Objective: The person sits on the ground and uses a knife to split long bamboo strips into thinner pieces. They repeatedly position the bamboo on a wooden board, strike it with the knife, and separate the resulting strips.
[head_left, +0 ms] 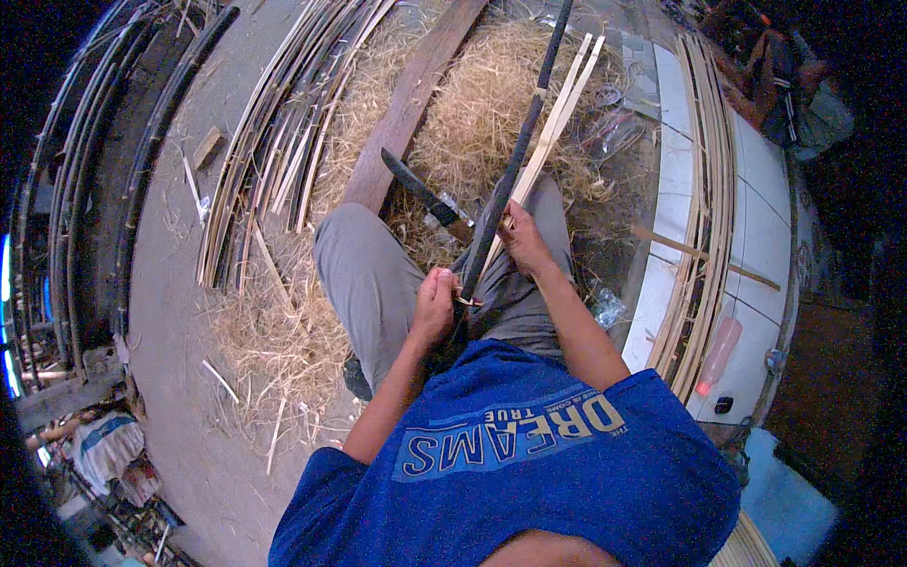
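Dark bamboo pole [518, 158], frame centre to top edge: surface apparently unshaved. Right hand [525, 242] closed on pale strips [545, 147] alongside. Left hand [436, 295] curled at pole's lower end; cannot tell whether clamped. Judged partway: pale slats [721, 189] stacked frame right, shavings [491, 85] heaped upper centre.

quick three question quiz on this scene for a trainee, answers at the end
1. True or false: a brown wooden plank lies among the straw-coloured shavings.
2. What does the right hand hold?
a) a wooden block
b) pale split strips
c) a plastic bottle
3. Which hand is closer to the lower end of the long dark bamboo piece?

Key: 1 true; 2 b; 3 the left hand.
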A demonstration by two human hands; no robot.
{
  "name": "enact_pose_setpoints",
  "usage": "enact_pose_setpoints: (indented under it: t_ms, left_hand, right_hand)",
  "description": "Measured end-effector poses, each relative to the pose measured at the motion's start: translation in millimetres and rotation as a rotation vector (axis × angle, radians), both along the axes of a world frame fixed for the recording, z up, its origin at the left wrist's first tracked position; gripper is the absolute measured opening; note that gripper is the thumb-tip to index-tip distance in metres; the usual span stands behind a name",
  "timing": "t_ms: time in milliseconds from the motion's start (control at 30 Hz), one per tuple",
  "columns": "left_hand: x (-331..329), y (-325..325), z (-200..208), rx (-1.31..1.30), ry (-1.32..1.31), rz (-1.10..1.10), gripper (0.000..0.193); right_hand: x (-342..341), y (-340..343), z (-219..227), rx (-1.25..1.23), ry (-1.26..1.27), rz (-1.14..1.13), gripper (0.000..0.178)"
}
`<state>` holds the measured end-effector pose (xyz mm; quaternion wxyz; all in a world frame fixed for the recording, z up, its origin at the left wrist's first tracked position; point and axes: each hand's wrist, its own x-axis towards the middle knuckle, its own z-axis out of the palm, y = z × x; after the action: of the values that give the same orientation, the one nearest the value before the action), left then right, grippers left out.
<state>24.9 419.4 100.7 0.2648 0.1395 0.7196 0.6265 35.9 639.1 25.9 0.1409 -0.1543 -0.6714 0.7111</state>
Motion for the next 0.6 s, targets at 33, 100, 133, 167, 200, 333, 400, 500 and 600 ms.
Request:
enact_pose_setpoints:
  t_ms: [33, 100, 133, 167, 200, 333, 400, 500, 600]
  left_hand:
    - [0.2, -0.4, -3.2, 0.007, -0.037, 0.022, 0.029]
    - [1.2, -2.1, -9.0, 0.020, -0.109, 0.064, 0.029]
    - [0.7, -3.3, -9.4, 0.002, -0.104, 0.062, 0.029]
    - [0.2, -5.6, -9.4, -0.016, -0.099, 0.060, 0.029]
    - [0.0, -8.5, -9.1, -0.034, -0.094, 0.058, 0.029]
    - [-3.1, -2.3, 0.9, -0.219, -0.083, -0.025, 0.028]
    - [2.1, 8.3, 50.1, -0.186, -0.255, -0.064, 0.028]
    - [-6.2, 0.1, 52.6, -0.138, -0.528, -0.187, 0.028]
    - [-7.7, 4.7, 78.1, -0.145, -0.249, -0.108, 0.028]
  right_hand:
    - [-0.8, -0.3, 2.3, -0.018, -0.039, 0.007, 0.021]
    - [2.0, -2.2, 7.4, 0.000, -0.071, 0.024, 0.021]
    - [2.5, -3.4, 13.7, 0.009, -0.086, 0.035, 0.021]
    - [2.4, -4.3, 20.2, 0.062, -0.070, 0.045, 0.018]
    - [2.2, -5.5, 26.8, 0.114, -0.052, 0.055, 0.016]
    - [2.8, -6.6, 26.2, 0.046, -0.047, -0.021, 0.021]
    - [9.1, -7.6, 34.7, -0.193, -0.077, -0.001, 0.041]
    - [10.8, -17.6, 45.9, -0.087, -0.012, -0.111, 0.059]
    - [19.4, -27.9, 65.2, -0.181, 0.095, -0.136, 0.068]
